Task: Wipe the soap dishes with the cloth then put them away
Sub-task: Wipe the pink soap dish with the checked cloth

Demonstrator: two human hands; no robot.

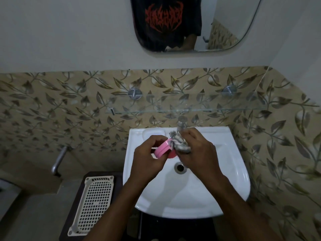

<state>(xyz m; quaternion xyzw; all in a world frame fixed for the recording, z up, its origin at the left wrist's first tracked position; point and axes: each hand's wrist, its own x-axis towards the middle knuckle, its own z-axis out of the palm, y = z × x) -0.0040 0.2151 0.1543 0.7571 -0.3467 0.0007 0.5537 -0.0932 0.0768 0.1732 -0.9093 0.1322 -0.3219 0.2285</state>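
Observation:
Over the white sink [231,171], my left hand [147,159] grips a pink soap dish [162,149], tilted on its edge. My right hand [196,152] holds a bunched grey patterned cloth [180,143] and presses it against the dish's right end. A second pink piece [172,154] shows just below the dish, partly hidden between my hands; I cannot tell whether it is a separate dish.
A tap [182,123] stands at the back of the sink, with the drain [179,167] below my hands. A glass shelf [191,108] hangs on the leaf-patterned tiles. A cream perforated basket [92,202] lies on a dark stand left of the sink. A mirror [191,23] hangs above.

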